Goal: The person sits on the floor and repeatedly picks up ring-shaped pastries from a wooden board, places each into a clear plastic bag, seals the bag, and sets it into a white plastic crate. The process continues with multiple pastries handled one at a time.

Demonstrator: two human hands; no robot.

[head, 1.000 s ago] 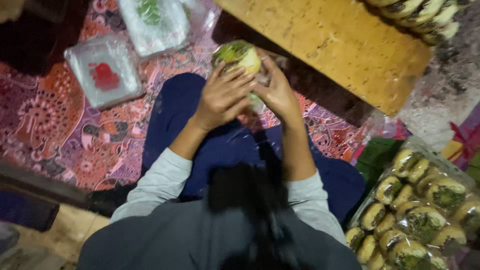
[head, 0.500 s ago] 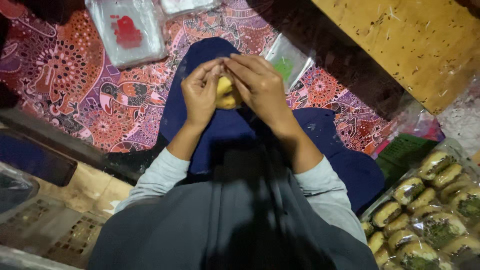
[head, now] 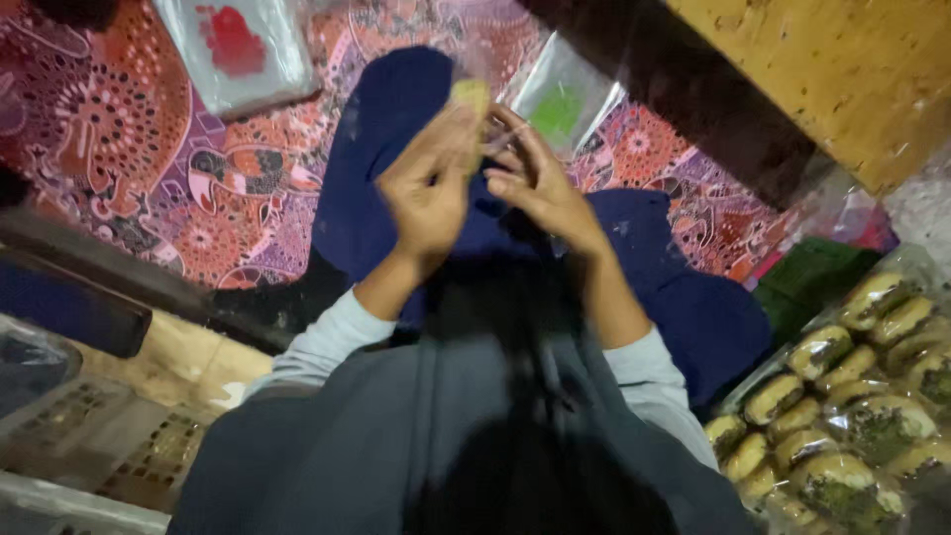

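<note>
The left hand (head: 428, 193) has its fingers (head: 451, 129) curled shut around a small yellowish cake (head: 472, 96), which peeks out pale and blurred above the fingertips. The right hand (head: 540, 183) pinches thin clear plastic wrap (head: 492, 134) beside that cake, fingers bent and close together. Both hands are raised over the dark blue lap (head: 396, 109), wrists angled inward, forearms in grey sleeves. A tray of wrapped cakes (head: 842, 396) sits well apart at the right, on the patterned floor mat (head: 149, 168).

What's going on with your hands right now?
Left hand and right hand together over lap, fingers pinching small yellowish snack in clear wrap. Wrapped snacks piled right. Nothing blocking.
</note>
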